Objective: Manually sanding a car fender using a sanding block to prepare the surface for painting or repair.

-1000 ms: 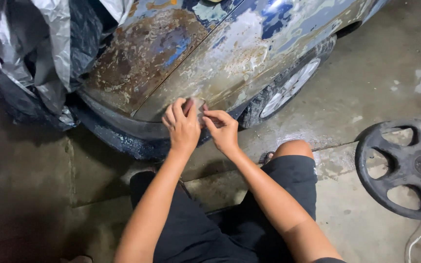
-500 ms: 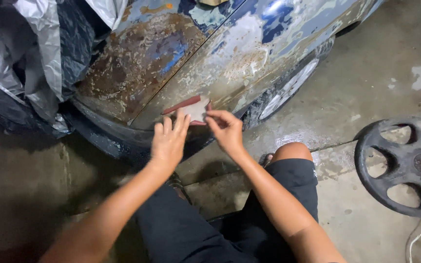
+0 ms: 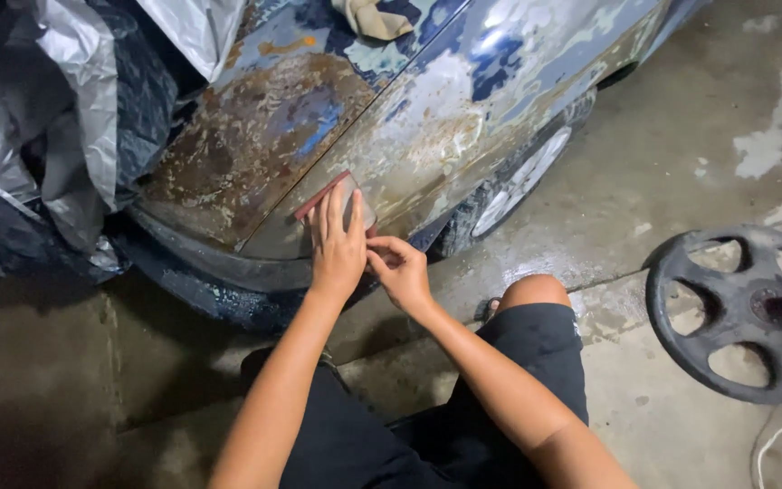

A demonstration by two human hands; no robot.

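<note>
Left hand [image 3: 338, 246] fingers lie flat and spread on a reddish-edged, grey-faced sanding sheet [image 3: 335, 195], pressing it against the car panel [image 3: 427, 136] at frame centre. The right hand [image 3: 402, 270], fingers curled, touches the left hand's side. The panel shows rust, blue paint patches and pale filler.

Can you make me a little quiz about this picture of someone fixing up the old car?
1. True or false: the left hand lies flat on the sandpaper.
2. What dark round thing lies on the floor at the right? A) the fan base B) a bucket C) a ball
3. What lies on top of the car, at the picture's upper edge?

Key: 1 true. 2 A. 3 a tan rag.
</note>
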